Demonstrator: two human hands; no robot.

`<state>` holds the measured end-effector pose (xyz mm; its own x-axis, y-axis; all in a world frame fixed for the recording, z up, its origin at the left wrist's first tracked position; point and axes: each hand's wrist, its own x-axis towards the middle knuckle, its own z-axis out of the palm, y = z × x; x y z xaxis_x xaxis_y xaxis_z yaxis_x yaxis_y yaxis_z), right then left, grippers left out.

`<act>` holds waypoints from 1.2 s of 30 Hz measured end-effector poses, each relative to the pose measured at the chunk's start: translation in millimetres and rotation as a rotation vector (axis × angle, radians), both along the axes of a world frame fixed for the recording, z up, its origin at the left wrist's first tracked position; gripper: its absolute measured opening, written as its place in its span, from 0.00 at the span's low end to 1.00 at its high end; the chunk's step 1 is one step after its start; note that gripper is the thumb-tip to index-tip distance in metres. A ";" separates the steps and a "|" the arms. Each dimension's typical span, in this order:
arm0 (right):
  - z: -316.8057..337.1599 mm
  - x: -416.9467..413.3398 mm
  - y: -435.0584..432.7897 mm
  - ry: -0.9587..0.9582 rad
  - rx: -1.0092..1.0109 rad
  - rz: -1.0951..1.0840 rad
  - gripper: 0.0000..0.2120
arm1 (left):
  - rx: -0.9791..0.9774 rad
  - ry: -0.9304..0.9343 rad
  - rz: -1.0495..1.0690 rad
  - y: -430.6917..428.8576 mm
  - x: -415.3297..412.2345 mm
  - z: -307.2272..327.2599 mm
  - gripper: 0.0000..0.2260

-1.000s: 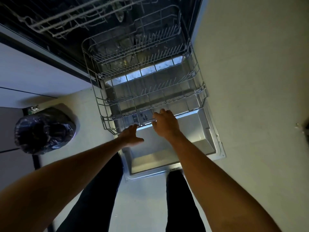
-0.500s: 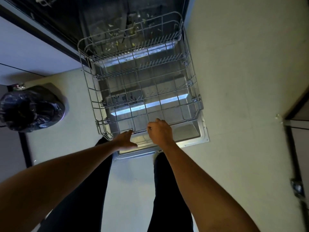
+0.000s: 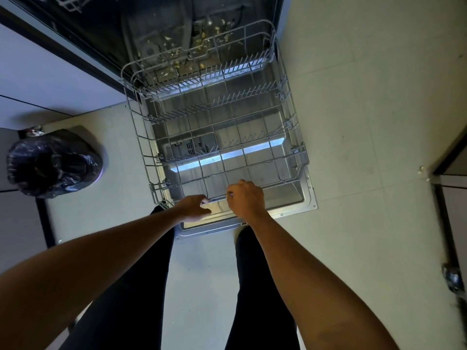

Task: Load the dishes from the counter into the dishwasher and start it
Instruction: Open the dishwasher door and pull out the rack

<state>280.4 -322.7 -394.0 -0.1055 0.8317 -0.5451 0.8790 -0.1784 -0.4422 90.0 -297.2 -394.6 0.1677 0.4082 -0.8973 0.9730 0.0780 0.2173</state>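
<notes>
Over the dishwasher door, dropped flat, the empty lower rack sits drawn out, no dishes in view, its front wire held in the closed grip of left hand and right hand, likely positioning it for loading.

No legible text, label, brand, number or sign is present on any surface in view. The dishwasher door, the lower rack and the bin bag carry no readable marking. Any moulded marks on the detergent compartment are too small to make out.
</notes>
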 end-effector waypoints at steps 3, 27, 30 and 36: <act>8.8 -0.1 12.1 -0.007 -0.032 0.007 0.13 | 0.028 -0.052 0.012 22.1 2.6 15.2 0.16; 189.8 -54.3 398.6 -0.076 0.752 0.112 0.23 | 1.192 -0.212 -0.190 368.9 -63.2 201.1 0.26; 183.3 -61.7 419.9 -0.192 0.632 0.148 0.21 | 1.083 -0.158 -0.130 394.1 -67.6 190.9 0.27; 181.3 -67.8 428.2 -0.303 0.421 0.181 0.23 | 1.048 -0.130 -0.141 406.4 -81.1 180.7 0.23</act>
<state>212.6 105.5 -212.7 -0.1574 0.9677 -0.1972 0.9782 0.1254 -0.1653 9.0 109.1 -213.8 0.3424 0.9361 -0.0808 0.9233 -0.3193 0.2133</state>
